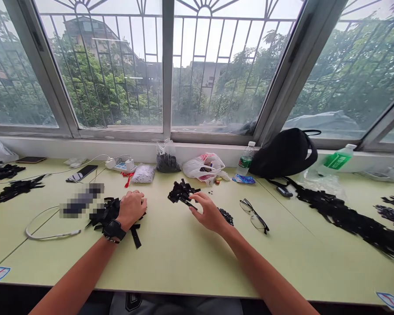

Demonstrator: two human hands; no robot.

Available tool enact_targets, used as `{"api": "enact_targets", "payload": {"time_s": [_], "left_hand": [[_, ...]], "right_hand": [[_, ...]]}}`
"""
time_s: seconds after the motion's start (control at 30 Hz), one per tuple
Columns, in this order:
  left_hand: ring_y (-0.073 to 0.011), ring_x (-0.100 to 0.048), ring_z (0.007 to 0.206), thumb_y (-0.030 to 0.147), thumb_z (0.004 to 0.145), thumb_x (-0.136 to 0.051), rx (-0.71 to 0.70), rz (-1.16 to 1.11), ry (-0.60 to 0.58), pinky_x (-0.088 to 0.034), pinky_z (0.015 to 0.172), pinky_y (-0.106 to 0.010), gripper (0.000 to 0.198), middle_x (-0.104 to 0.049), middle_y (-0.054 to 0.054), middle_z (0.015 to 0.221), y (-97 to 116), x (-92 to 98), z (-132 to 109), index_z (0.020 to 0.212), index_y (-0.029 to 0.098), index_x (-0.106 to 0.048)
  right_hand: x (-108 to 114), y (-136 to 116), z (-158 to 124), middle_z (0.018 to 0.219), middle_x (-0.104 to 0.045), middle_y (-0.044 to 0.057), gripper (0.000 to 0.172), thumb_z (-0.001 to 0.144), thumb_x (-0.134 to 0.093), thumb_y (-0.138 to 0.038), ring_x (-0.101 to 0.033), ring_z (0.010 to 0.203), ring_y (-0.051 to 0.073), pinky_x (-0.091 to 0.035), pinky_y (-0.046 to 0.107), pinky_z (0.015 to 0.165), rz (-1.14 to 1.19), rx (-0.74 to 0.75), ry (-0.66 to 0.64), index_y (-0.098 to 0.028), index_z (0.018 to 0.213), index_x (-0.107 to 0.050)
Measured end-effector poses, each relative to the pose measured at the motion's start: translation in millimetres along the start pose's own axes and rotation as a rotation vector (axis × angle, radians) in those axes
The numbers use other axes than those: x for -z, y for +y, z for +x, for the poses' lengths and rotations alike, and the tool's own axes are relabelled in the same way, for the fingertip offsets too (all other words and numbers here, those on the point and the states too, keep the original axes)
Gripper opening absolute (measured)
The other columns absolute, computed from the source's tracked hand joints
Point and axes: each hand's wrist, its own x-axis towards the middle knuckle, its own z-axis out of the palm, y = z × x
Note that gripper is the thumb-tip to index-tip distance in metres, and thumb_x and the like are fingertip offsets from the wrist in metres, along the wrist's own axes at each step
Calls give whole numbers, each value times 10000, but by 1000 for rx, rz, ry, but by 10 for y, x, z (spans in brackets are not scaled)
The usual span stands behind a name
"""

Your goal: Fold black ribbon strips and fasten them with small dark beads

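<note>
My left hand (133, 209) wears a dark watch (114, 230) and rests on a heap of black strips (108, 212). Its fingers are curled together at the heap's right side; whatever is between them is hidden. One loose strip (136, 236) sticks out below that hand. Thumb and index finger of my right hand (210, 213) are apart, beside a smaller pile of black strips (180, 190). A single strip with a small pale dot (185, 202) reaches from this pile into the gap between them. Small black ring-like parts (226, 216) lie partly behind my right wrist.
Glasses (254, 215) lie right of my right hand. A white cable (52, 236) loops at left. Along the back are a phone (82, 173), plastic bags (205, 168), a bottle (246, 159) and a black bag (284, 153). More black strips (351, 218) stretch across the right.
</note>
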Motion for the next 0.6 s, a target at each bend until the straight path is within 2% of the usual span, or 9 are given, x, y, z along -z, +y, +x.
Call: {"api": "enact_targets", "payload": {"time_s": [0.17, 0.23, 0.3, 0.4, 0.47, 0.6], "left_hand": [[-371, -643, 1069, 325, 984, -609, -38, -101, 348, -508, 908, -475, 289, -745, -153, 1149, 49, 54, 37, 1179, 172, -758], [-359, -654, 1079, 295, 996, -599, -111, -205, 454, -514, 955, -491, 293, -743, -143, 1181, 92, 82, 44, 1227, 189, -744], [-314, -679, 1082, 235, 1019, -558, -226, -356, 507, -529, 988, -462, 288, -748, -113, 1184, 148, 95, 35, 1242, 221, -741], [-249, -709, 1093, 194, 1040, -529, -394, -602, 471, -566, 985, -396, 298, -763, -69, 1177, 261, 76, -10, 1226, 267, -750], [-228, -726, 1061, 218, 1040, -557, -403, -736, 416, -582, 965, -374, 259, -768, -61, 1172, 345, 47, -50, 1185, 270, -766], [-190, -733, 872, 243, 1014, -611, -405, -893, 132, -602, 813, -312, 184, -781, -56, 1014, 468, -9, -120, 1030, 234, -794]], "right_hand": [[170, 99, 68, 1067, -731, 75, 154, 951, -606, -206, -673, 1024, 261, -536, 402, 939, -73, -29, 105, -243, 1067, -701], [267, 187, 83, 999, -739, 66, 138, 943, -588, -207, -673, 978, 257, -527, 385, 907, -113, -71, 131, -238, 1001, -709], [358, 306, 77, 934, -741, 55, 143, 928, -574, -208, -672, 909, 240, -519, 355, 850, -146, -126, 116, -231, 949, -714], [463, 505, 38, 819, -732, 33, 128, 871, -584, -200, -648, 751, 196, -483, 295, 701, -160, -222, -21, -215, 820, -700], [510, 616, 5, 788, -735, 26, 140, 838, -581, -181, -636, 717, 181, -459, 282, 675, -197, -273, -98, -211, 775, -702], [578, 720, -43, 784, -751, 32, 131, 799, -620, -172, -648, 697, 173, -454, 275, 648, -164, -330, -217, -205, 742, -733]]}}
